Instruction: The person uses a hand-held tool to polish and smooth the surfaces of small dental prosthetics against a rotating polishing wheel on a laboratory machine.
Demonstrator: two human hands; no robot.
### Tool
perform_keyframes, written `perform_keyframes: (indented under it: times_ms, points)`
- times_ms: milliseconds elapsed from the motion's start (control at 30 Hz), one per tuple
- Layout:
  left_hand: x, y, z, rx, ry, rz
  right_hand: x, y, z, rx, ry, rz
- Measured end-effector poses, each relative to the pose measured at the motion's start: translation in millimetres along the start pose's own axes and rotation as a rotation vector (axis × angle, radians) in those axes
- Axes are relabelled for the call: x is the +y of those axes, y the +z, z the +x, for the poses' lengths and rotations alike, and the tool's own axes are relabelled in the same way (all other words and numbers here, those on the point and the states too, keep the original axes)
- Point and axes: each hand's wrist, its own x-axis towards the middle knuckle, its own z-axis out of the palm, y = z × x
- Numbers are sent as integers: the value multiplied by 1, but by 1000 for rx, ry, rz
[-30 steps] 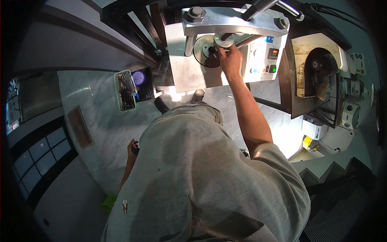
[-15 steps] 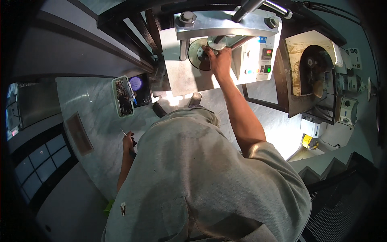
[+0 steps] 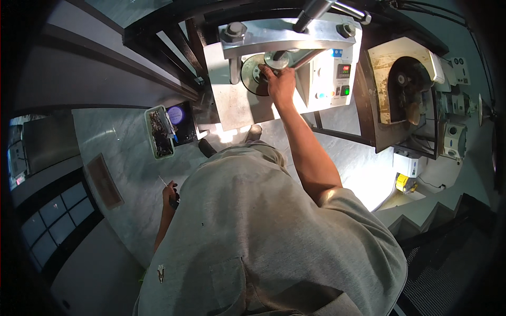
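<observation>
My right hand (image 3: 282, 87) reaches in under the thick metal crossbar (image 3: 284, 41), palm down, probably because the parts I'm at sit low on the pale bed (image 3: 229, 110) and the open front is the easiest way in. My thumb points left over the round plate (image 3: 247, 79), and my other fingers curl beneath the small metal disc (image 3: 276, 61), which stands just beyond my knuckles; the plate lies beside my thumb, to its left. Whether my fingertips pinch anything there or merely rest, I can't tell, since the back of my hand hides them. The crossbar seems bolted onto its posts (image 3: 234, 72) to take load, with the heavy shaft (image 3: 311, 16) rising from its middle. The control panel (image 3: 329, 79) faces up to the right of my wrist, I'd guess so it can be read from where I stand. My left hand (image 3: 169, 193) hangs low at my side, well apart from the machine, fingers closed on a thin pale stick (image 3: 162, 180) pointing outward, perhaps to hold it clear of my clothes.
</observation>
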Motion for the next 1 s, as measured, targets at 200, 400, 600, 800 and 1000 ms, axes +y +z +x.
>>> perform_keyframes:
  times_ms: [200, 400, 600, 800, 1000]
  points:
    - [2, 1, 5, -29, 48, 127, 5, 3, 2, 110, -33, -33]
    - [13, 6, -1, -17, -47, 42, 16, 0, 5, 182, -87, 87]
    - [-3, -3, 13, 1, -151, -30, -3, -10, -4, 97, 43, 113]
    - [-15, -6, 17, 44, -79, 38, -19, -8, -11, 118, -286, -278]
    - [-2, -7, 0, -44, -20, 79, -6, -10, -20, 124, -100, -92]
